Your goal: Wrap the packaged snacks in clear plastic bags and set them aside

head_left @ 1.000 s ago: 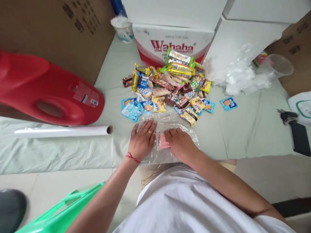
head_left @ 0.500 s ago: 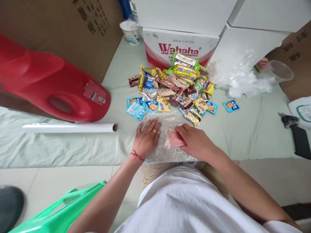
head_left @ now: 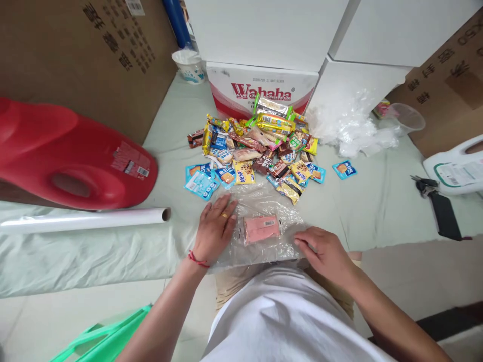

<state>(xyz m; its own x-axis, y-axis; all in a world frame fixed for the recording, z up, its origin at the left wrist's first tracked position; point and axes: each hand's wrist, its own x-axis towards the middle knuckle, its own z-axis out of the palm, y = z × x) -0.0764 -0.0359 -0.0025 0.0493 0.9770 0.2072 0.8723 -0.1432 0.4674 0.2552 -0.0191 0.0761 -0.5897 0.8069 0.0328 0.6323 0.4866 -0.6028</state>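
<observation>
A clear plastic sheet or bag (head_left: 264, 203) lies at the front of the table, and a pink wrapped packet (head_left: 261, 229) with a barcode label rests flat on it. My left hand (head_left: 216, 223), with a ring and a red string bracelet, lies flat on the plastic's left side, fingers spread. At the right edge of the plastic is my right hand (head_left: 320, 249), thumb a little apart from its bent fingers, with nothing visible in them. Just beyond the plastic is a heap of colourful wrapped snacks (head_left: 260, 156).
Left are a red jug (head_left: 86, 161) and a white film roll (head_left: 94, 219). Behind the snacks stands a Wahaha box (head_left: 260, 90). Clear plastic bags (head_left: 350, 123), a blue snack packet (head_left: 344, 170), a white bottle (head_left: 456, 168) and scissors (head_left: 433, 193) lie to the right.
My right hand has let go of the pink packet, leaving it on the plastic, and moved right. My left hand stays on the plastic. The whole view has shifted slightly.
</observation>
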